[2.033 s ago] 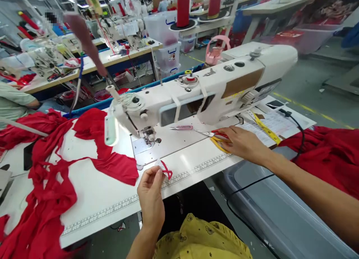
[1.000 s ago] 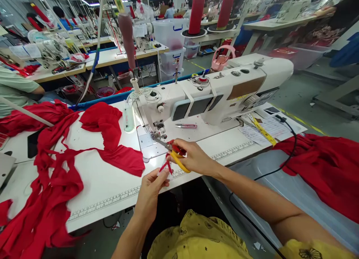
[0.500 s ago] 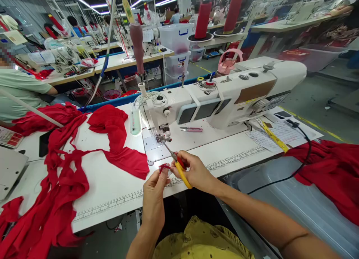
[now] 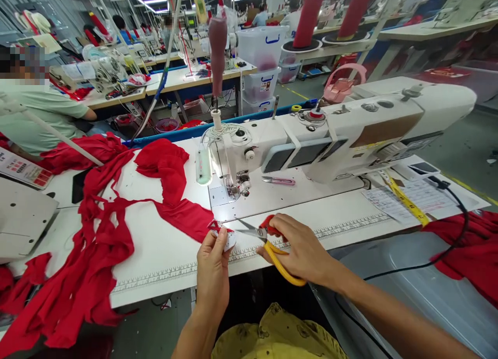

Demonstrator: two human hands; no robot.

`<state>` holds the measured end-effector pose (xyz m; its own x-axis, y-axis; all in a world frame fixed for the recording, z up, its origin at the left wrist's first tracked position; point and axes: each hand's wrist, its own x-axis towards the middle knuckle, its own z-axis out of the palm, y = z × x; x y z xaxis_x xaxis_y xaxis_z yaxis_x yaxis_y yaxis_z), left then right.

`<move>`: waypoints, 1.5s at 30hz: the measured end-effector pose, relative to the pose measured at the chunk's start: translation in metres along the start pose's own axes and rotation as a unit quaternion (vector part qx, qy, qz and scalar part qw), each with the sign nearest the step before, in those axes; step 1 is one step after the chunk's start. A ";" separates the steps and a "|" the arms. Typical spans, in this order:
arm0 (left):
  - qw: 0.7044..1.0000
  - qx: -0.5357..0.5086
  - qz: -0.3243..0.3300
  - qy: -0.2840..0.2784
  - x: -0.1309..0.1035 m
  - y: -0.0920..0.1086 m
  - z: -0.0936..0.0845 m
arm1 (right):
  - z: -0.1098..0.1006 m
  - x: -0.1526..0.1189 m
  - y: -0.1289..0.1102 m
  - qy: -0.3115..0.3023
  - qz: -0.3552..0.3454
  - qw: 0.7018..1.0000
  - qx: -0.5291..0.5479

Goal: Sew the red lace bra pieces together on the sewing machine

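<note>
My left hand (image 4: 213, 268) pinches a small white piece (image 4: 229, 239) with a narrow red strip at its top, over the table's front edge. My right hand (image 4: 301, 247) holds scissors (image 4: 261, 233) with one red and one yellow handle. Their blades are spread and point left, close to the small piece. Just behind my left hand, red fabric (image 4: 182, 219) lies on the white table (image 4: 155, 255). The white sewing machine (image 4: 295, 141) stands behind both hands, with thread snips (image 4: 278, 181) on its bed.
A heap of red fabric (image 4: 97, 255) covers the left of the table. Papers (image 4: 404, 198) and a yellow tape measure (image 4: 406, 199) lie at the right, beside a black cable. More red fabric lies over a clear bin (image 4: 392, 260). A person (image 4: 50, 115) sits at the far left.
The scissors have swung open, and my right hand has moved to the right, away from my left hand. The view has shifted, so the machine appears farther right.
</note>
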<state>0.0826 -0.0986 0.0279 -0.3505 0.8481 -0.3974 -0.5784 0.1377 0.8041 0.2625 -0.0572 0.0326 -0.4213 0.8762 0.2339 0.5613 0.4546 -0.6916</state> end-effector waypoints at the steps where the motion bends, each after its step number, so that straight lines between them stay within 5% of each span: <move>1: 1.000 -0.009 0.005 0.001 0.001 0.001 0.000 | 0.000 -0.005 0.001 0.006 -0.025 0.998 -0.052; 7: 0.999 -0.028 0.016 -0.017 -0.001 0.003 0.003 | 0.010 -0.020 0.010 0.019 -0.064 0.978 -0.199; 23: 0.999 -0.026 -0.005 -0.027 -0.012 0.001 0.008 | 0.016 -0.018 0.010 0.015 -0.067 0.987 -0.143; 27: 1.000 -0.019 0.001 -0.014 -0.012 0.002 0.007 | 0.014 -0.019 0.011 -0.007 -0.066 0.994 -0.083; 31: 0.999 0.048 0.012 -0.020 -0.013 0.002 0.005 | 0.002 -0.013 0.005 -0.008 0.023 1.000 0.001; 36: 0.933 0.294 0.021 -0.206 -0.022 -0.003 0.010 | -0.010 -0.001 -0.011 -0.060 0.105 0.977 0.174; 38: 0.911 0.337 0.024 -0.235 -0.024 -0.005 0.011 | -0.007 0.001 -0.013 -0.061 0.118 0.960 0.247; 45: 0.962 0.213 -0.009 -0.172 -0.018 -0.006 0.007 | 0.004 -0.004 -0.002 -0.030 0.151 0.917 0.368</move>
<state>0.0974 -0.1107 0.0335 -0.0363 0.9525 -0.3024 -0.2020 0.2894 0.9357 0.2605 -0.0617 0.0304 -0.3763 0.9240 -0.0676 0.0364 -0.0582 -0.9976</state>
